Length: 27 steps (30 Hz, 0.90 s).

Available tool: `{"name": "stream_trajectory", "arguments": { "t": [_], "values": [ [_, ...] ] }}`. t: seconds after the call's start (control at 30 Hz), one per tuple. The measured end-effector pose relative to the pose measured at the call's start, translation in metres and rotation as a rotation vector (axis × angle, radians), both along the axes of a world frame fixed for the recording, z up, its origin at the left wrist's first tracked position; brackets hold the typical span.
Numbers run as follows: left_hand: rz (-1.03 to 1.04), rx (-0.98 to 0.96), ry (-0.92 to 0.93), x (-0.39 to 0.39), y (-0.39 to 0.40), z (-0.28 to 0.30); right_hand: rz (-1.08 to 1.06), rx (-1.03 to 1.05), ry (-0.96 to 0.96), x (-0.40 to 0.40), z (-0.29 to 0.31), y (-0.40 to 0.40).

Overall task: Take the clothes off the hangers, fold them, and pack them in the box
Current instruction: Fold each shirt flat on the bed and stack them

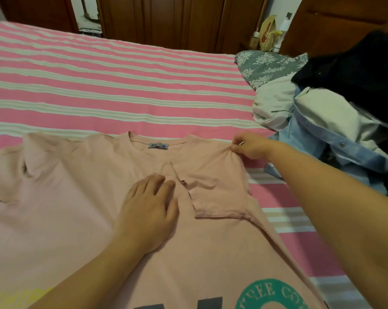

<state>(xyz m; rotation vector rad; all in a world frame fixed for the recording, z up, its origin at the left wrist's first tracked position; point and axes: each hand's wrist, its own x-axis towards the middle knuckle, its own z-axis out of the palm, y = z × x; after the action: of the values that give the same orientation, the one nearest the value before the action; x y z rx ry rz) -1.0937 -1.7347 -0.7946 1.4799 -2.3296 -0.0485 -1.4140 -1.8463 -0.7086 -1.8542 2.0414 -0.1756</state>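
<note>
The person's left hand lies flat with straight fingers, pressing on the chest of a pink T-shirt, just beside the edge of a sleeve folded inward. The right hand reaches across and pinches the shirt's shoulder seam between thumb and fingertips, bunching the cloth there.

The bed, covered by a pink and white striped sheet, carries everything. The T-shirt is spread front up across its near part, neck pointing away from the person, with one sleeve folded over the chest and the other lying out flat. A teal round print and dark letters show at the shirt's lower edge. To the right sits a heap of clothes: black cloth on top, pale garments and a blue buttoned shirt beneath. A small grey label sits inside the collar.
</note>
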Motion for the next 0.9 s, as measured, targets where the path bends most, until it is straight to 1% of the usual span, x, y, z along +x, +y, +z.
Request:
{"name": "stream_trajectory", "arguments": {
  "t": [0.1, 0.17, 0.23, 0.33, 0.4, 0.47, 0.53, 0.6, 0.7, 0.8, 0.83, 0.9],
  "values": [
    [0.004, -0.005, -0.01, -0.001, 0.001, -0.001, -0.014, -0.058, 0.122, -0.021, 0.0, -0.013],
    [-0.002, -0.006, -0.02, -0.001, 0.0, -0.001, -0.016, -0.062, 0.137, -0.026, -0.005, -0.016],
    [-0.003, -0.017, -0.025, -0.001, 0.0, -0.001, -0.056, -0.078, 0.074, -0.024, -0.013, -0.017],
    [-0.002, -0.034, -0.027, -0.001, 0.0, -0.003, -0.137, -0.134, -0.11, -0.015, -0.02, -0.012],
    [-0.01, -0.052, -0.013, -0.002, 0.002, -0.001, -0.104, -0.112, -0.125, -0.013, -0.022, -0.005],
    [-0.101, -0.09, 0.041, -0.004, 0.007, 0.007, -0.065, -0.07, -0.071, -0.013, -0.023, 0.002],
    [-0.316, -0.138, 0.073, -0.014, 0.018, 0.022, -0.061, -0.064, -0.052, -0.016, -0.023, 0.005],
    [-0.49, -0.167, 0.03, -0.034, 0.029, 0.036, -0.061, -0.068, -0.078, -0.015, -0.022, 0.003],
    [-0.602, -0.252, -0.072, -0.075, 0.028, 0.047, -0.05, -0.059, -0.098, -0.014, -0.017, -0.004],
    [-0.712, -0.407, -0.186, -0.109, 0.017, 0.05, -0.053, -0.003, -0.174, -0.024, -0.013, -0.006],
    [-0.739, -0.434, -0.21, -0.117, 0.015, 0.05, -0.052, 0.014, -0.194, -0.028, -0.012, -0.006],
    [-0.751, -0.412, -0.206, -0.126, 0.011, 0.048, -0.032, 0.021, -0.165, -0.037, -0.012, -0.006]
  ]
}}
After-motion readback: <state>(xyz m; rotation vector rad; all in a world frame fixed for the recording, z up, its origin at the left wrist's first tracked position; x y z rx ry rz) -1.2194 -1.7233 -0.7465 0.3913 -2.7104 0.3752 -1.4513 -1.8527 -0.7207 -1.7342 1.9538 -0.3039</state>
